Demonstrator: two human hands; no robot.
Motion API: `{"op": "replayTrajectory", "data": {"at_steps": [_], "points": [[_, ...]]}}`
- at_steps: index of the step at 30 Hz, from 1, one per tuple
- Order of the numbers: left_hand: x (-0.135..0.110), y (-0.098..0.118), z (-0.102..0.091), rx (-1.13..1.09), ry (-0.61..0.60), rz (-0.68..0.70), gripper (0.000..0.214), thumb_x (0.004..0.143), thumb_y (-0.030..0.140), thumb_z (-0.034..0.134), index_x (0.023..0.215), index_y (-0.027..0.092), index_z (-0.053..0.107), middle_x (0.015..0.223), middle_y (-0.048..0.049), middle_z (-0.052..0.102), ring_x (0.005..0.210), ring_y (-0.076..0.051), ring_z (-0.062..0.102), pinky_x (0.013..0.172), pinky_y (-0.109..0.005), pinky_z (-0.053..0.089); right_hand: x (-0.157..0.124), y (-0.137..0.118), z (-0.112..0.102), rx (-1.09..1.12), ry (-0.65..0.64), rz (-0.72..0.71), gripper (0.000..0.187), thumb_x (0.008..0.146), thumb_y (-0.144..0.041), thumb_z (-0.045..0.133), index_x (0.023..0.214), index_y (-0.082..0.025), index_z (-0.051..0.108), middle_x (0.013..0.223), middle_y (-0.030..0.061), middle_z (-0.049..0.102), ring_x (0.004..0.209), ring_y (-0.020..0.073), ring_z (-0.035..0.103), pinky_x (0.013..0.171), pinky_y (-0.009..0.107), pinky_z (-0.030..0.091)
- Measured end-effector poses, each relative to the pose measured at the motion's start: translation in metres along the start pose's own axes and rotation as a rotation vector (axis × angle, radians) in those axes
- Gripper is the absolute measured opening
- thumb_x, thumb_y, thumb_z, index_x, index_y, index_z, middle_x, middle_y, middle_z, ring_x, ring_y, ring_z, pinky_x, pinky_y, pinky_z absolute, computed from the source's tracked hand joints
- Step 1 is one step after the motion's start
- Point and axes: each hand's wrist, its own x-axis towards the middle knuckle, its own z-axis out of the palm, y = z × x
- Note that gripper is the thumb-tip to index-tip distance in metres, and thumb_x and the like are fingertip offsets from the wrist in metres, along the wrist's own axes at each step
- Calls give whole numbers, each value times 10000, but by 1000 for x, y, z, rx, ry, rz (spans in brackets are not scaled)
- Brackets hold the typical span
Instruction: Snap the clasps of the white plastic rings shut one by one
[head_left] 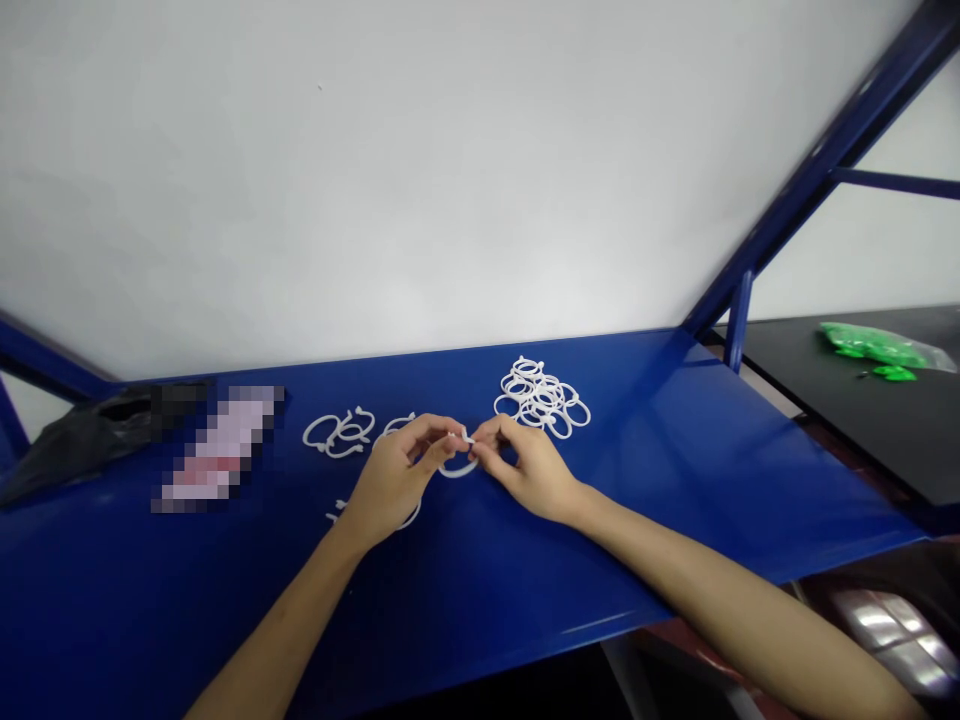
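My left hand (pixel 397 475) and my right hand (pixel 525 465) meet over the middle of a blue metal shelf (pixel 675 470). Both pinch one white plastic ring (pixel 459 462) by its two ends, fingers closed on it. A heap of several white rings (pixel 541 397) lies just beyond my right hand. A few linked white rings (pixel 341 432) lie to the left of my left hand, and another white ring (pixel 409 517) shows partly under my left wrist.
A dark bag (pixel 82 440) and a blurred-out item (pixel 217 445) lie at the shelf's left end. A blue slanted frame post (pixel 817 165) rises at the right. Beyond it a black surface (pixel 862 420) carries green plastic pieces (pixel 874 347). A white wall stands behind.
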Motion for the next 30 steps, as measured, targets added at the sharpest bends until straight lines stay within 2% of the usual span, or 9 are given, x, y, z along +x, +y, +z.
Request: {"op": "replayTrajectory", "data": {"at_steps": [4, 8, 15, 18, 20, 23, 26, 30], "points": [[0, -3, 2, 68, 75, -10, 362, 874, 547, 618, 1052, 268, 763, 813, -11, 773, 646, -167, 660, 620, -287, 532, 0, 0, 1, -50, 26, -111, 100, 994, -260, 552, 1004, -205, 635, 879, 25, 708, 768, 142, 666, 723, 274, 535], [-3, -6, 6, 130, 112, 71, 337, 894, 519, 597, 1071, 295, 776, 755, 3, 764, 647, -163, 675, 649, -284, 547, -2, 1, -1, -88, -4, -207, 134, 1016, -249, 515, 1006, -205, 641, 933, 50, 709, 841, 163, 678, 782, 302, 548], [-10, -8, 12, 254, 78, 250, 274, 960, 340, 527, 1094, 302, 763, 843, 9, 780, 673, -137, 696, 671, -253, 563, -6, 4, -5, -237, -139, -287, 214, 1049, -243, 409, 1036, -191, 616, 937, 73, 679, 843, 174, 643, 766, 310, 548], [-6, -10, 14, 318, 50, 286, 311, 975, 334, 500, 1193, 285, 717, 859, -3, 770, 741, -155, 702, 723, -282, 570, -2, 2, -8, -305, -144, -273, 199, 1042, -246, 424, 1009, -188, 612, 905, 64, 665, 804, 168, 631, 747, 300, 542], [-1, -12, 13, 421, 62, 306, 343, 970, 357, 518, 1264, 268, 671, 927, -23, 767, 854, -189, 691, 822, -337, 562, 3, 1, -12, -373, -88, -250, 187, 1033, -247, 441, 1015, -196, 620, 947, 73, 668, 849, 179, 639, 771, 310, 540], [5, -16, 4, 670, 154, 286, 387, 956, 383, 538, 1295, 223, 636, 1085, -80, 747, 1044, -272, 623, 958, -453, 495, 12, 7, -30, -521, 102, -155, 175, 1008, -257, 484, 1031, -213, 652, 1035, 91, 670, 942, 207, 645, 815, 330, 529], [8, -23, -9, 944, 235, 158, 418, 963, 348, 475, 1289, 135, 628, 1197, -154, 693, 1109, -351, 556, 960, -516, 451, 22, 24, -59, -643, 327, 48, 150, 963, -250, 542, 970, -196, 682, 957, 83, 688, 843, 202, 645, 782, 324, 511], [9, -32, -16, 1116, 166, 66, 399, 958, 289, 405, 1209, 131, 672, 1137, -154, 701, 1070, -364, 551, 907, -517, 444, 31, 53, -88, -735, 450, 304, 129, 899, -238, 590, 949, -186, 697, 869, 51, 716, 789, 200, 635, 741, 315, 479]]}}
